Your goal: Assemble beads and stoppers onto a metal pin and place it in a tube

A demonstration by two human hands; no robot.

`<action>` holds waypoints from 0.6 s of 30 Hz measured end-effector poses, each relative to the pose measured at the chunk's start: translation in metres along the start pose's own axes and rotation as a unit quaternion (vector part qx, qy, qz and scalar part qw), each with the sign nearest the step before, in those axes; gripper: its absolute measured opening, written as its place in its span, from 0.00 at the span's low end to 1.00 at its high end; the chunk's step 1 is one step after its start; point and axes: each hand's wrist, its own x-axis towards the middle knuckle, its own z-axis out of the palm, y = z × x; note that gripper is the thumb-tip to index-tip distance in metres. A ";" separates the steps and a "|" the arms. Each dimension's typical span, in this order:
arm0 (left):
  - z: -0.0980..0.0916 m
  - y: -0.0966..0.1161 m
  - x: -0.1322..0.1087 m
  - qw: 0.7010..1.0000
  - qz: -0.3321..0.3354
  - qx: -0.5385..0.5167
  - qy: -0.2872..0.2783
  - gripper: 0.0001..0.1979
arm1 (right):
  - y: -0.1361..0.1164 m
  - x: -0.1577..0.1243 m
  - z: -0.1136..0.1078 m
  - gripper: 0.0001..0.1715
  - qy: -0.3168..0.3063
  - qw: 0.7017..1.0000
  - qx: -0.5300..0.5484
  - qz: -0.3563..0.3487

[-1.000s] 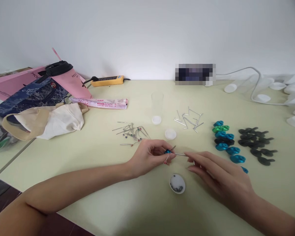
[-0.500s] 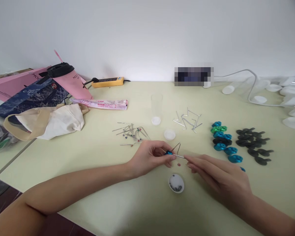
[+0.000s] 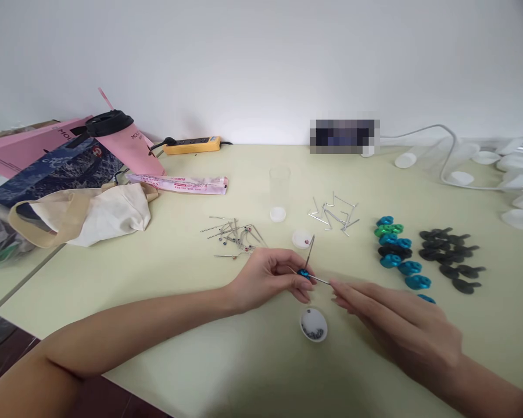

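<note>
My left hand [image 3: 272,278] is closed, pinching a small blue metal part [image 3: 304,273] between its fingertips. A thin bent wire [image 3: 310,251] stands up from that part, with a small red end beside its upper stretch. My right hand [image 3: 396,319] is closed on a thin metal rod [image 3: 320,280], whose tip touches the blue part; its other end is hidden in the fingers. Just below the hands lies a small white dish [image 3: 307,335] with tiny dark metal pieces in it. Behind them is a round white cap [image 3: 300,240].
Bent wires with coloured ends [image 3: 235,235] lie left. Silver L-shaped rods [image 3: 333,213] and an upright clear tube [image 3: 279,186] stand farther back. Blue, green and black parts [image 3: 409,267] and black winged pieces [image 3: 448,249] sit right. A pink tumbler [image 3: 126,148] leans at left.
The bent wire and its red end have swung from below the blue part to above it. My right hand has shifted slightly right and down, still holding the rod.
</note>
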 end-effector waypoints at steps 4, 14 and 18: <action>0.000 0.001 -0.001 1.000 -0.004 0.007 0.003 0.07 | 0.000 0.000 0.003 0.21 0.014 0.999 -0.033 -0.008; -0.011 -0.005 0.027 0.996 0.049 0.067 0.035 0.10 | 0.008 0.016 0.015 0.19 0.045 0.997 -0.027 0.050; -0.013 0.000 0.040 0.993 0.079 0.079 0.029 0.09 | 0.011 0.029 0.021 0.23 0.057 0.997 -0.010 0.059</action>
